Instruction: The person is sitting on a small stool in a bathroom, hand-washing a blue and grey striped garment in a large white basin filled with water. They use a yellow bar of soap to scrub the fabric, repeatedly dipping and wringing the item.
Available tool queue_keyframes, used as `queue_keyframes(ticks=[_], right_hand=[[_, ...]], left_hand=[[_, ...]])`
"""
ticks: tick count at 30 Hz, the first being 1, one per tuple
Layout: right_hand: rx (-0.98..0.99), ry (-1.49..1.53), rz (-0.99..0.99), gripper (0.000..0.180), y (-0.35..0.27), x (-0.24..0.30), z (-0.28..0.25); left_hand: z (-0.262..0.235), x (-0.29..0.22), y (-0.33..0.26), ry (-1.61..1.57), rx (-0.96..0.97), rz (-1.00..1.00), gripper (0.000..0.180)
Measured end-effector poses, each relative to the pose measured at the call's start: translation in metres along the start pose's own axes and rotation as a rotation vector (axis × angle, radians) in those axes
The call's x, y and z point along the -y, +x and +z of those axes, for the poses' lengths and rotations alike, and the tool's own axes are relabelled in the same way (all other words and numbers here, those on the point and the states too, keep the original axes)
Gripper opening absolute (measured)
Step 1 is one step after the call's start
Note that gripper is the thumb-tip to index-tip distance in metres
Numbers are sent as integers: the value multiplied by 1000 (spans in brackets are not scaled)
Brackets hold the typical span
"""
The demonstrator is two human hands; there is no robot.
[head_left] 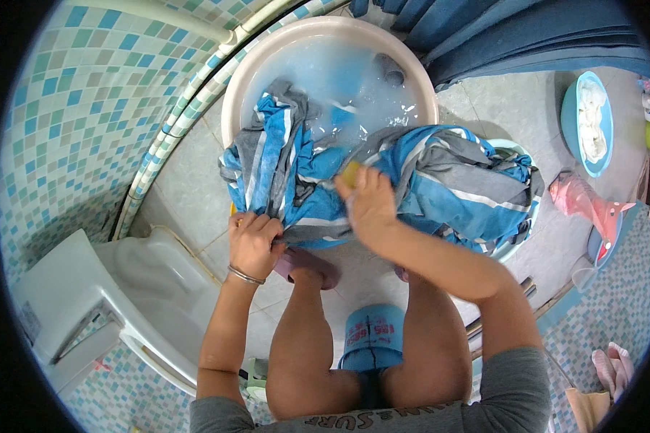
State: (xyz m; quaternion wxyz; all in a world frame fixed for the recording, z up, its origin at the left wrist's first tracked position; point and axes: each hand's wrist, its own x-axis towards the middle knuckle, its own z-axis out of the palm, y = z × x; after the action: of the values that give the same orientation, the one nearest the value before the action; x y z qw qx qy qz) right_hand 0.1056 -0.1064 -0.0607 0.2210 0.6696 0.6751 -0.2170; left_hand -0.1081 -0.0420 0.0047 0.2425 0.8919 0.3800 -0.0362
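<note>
A large blue, grey and white striped cloth (448,169) lies over the near rim of a wide pale tub (232,94), and one end sits in its cloudy bluish water. My left hand (255,242) is closed on the near edge of the cloth, left of centre. A small yellow block (350,173) shows under the fingers of my right hand (372,206), pressed to the wet cloth; whether it is soap or a sponge I cannot tell. The right hand is slightly blurred. On the right, the cloth is heaped in a pale basin (533,209).
A blue basin (605,126) with white cloth inside stands at the far right, near a pink cloth (588,202). Dark blue curtains (513,43) hang behind. To my left is a white toilet fixture (159,267). I sit over a blue bucket (372,335).
</note>
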Motion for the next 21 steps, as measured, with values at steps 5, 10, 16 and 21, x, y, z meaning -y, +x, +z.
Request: queue_keyframes(ticks=[5, 10, 16, 21], right_hand=[[-69, -301, 195, 51, 11, -60, -15], [-102, -221, 190, 47, -6, -65, -16], [-147, -4, 146, 56, -58, -59, -1], [-280, 515, 303, 66, -51, -63, -15]], left_hand=[[-9, -21, 4, 274, 168, -140, 30], [11, -42, 48, -90, -109, -7, 37], [66, -49, 74, 63, 181, -38, 38], [51, -89, 42, -290, 86, 217, 28]])
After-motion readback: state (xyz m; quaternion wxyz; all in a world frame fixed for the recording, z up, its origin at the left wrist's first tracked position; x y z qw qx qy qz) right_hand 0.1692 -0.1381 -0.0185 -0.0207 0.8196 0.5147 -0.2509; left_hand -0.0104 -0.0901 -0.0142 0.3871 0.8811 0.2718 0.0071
